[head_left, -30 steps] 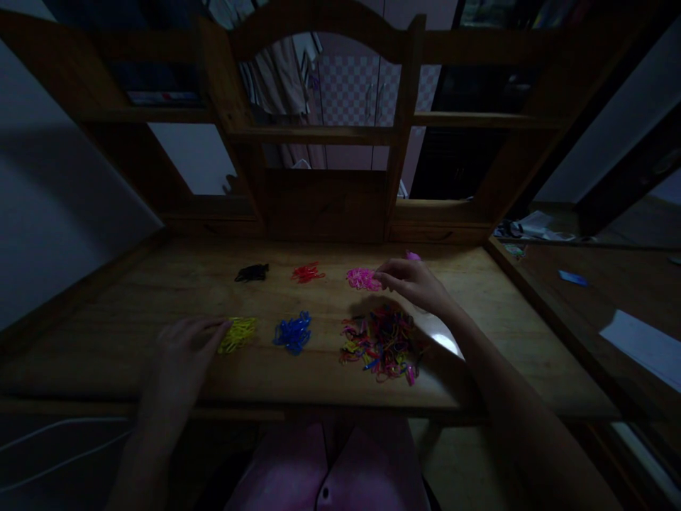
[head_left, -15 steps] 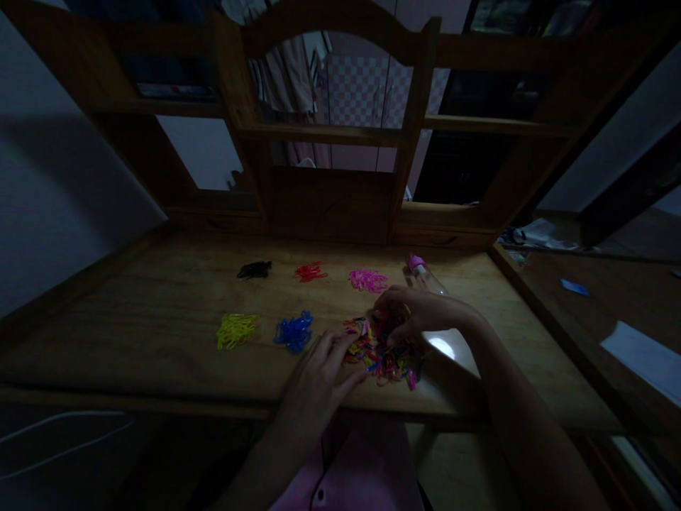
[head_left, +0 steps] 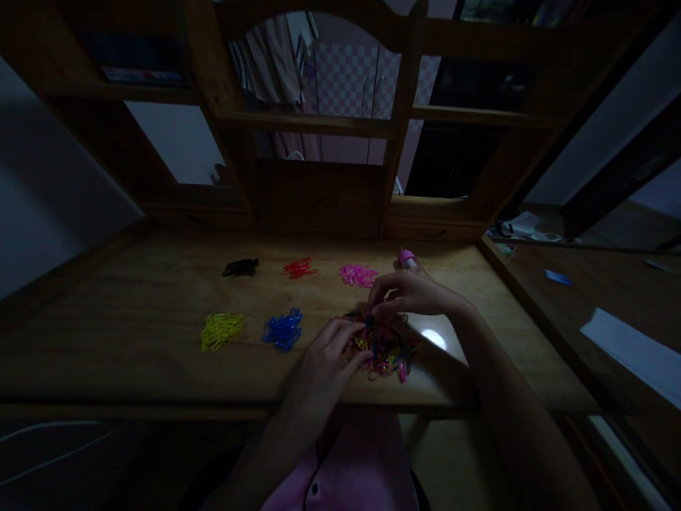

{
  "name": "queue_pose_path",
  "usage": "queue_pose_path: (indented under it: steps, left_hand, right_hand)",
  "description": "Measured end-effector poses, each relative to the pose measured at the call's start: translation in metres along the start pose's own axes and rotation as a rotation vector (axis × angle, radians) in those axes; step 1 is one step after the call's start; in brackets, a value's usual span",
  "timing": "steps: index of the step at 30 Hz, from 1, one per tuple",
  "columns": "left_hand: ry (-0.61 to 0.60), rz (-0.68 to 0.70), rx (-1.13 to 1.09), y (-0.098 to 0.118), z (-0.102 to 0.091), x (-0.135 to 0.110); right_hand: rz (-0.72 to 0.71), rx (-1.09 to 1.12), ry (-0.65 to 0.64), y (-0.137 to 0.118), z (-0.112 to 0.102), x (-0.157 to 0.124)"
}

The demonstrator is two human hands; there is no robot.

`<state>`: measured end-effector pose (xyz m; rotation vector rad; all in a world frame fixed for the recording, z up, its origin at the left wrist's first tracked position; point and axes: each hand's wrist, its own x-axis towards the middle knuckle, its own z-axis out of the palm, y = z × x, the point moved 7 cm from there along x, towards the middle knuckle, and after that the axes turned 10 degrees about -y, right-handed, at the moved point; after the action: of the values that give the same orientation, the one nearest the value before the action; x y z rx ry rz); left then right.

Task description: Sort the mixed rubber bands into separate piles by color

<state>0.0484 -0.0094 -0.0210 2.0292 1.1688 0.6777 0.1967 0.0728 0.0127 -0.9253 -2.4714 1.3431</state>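
Note:
On the wooden desk [head_left: 133, 333] lies a mixed heap of small coloured rubber bands [head_left: 386, 348]. My left hand [head_left: 330, 351] rests on the heap's left edge with its fingers curled into the bands. My right hand [head_left: 407, 294] hovers over the heap's far side, thumb and fingers pinched on a band I can barely make out. Sorted little piles lie apart: yellow [head_left: 220, 330], blue [head_left: 281, 330], black [head_left: 240, 267], red [head_left: 299, 268] and pink [head_left: 359, 275].
A small bottle with a pink cap [head_left: 407, 258] lies behind my right hand. A wooden shelf unit [head_left: 319, 191] rises along the desk's back edge. To the right a second desk [head_left: 611, 312] holds white paper and a blue card. The room is dim.
My left hand moved from the yellow pile across to the mixed heap. My right hand came back from the pink pile to the heap and now pinches above it.

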Motion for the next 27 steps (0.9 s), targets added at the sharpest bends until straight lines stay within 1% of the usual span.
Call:
queue_pose_path:
  steps: [4, 12, 17, 21, 25, 27]
  left_hand:
    - [0.017, 0.011, 0.043, 0.000, -0.004, 0.003]
    - [0.024, -0.017, 0.084, -0.004, -0.003, 0.009]
    - [0.046, -0.031, 0.064, -0.005, -0.013, 0.012]
    - [0.080, -0.038, 0.056, -0.008, -0.020, 0.019]
    - [0.037, -0.022, -0.020, -0.010, -0.011, 0.029]
    - [0.037, -0.010, -0.061, -0.008, -0.007, 0.033]
  right_hand:
    - [0.010, 0.031, 0.038, 0.002, -0.003, -0.001]
    - [0.010, -0.044, 0.017, 0.003, -0.001, 0.004]
    - [0.025, -0.049, 0.016, 0.007, 0.001, 0.004]
    - [0.075, 0.036, 0.002, 0.011, 0.003, 0.004]
    - [0.129, 0.240, -0.024, 0.016, 0.008, 0.003]
    - [0.144, 0.361, -0.032, 0.017, 0.012, 0.002]
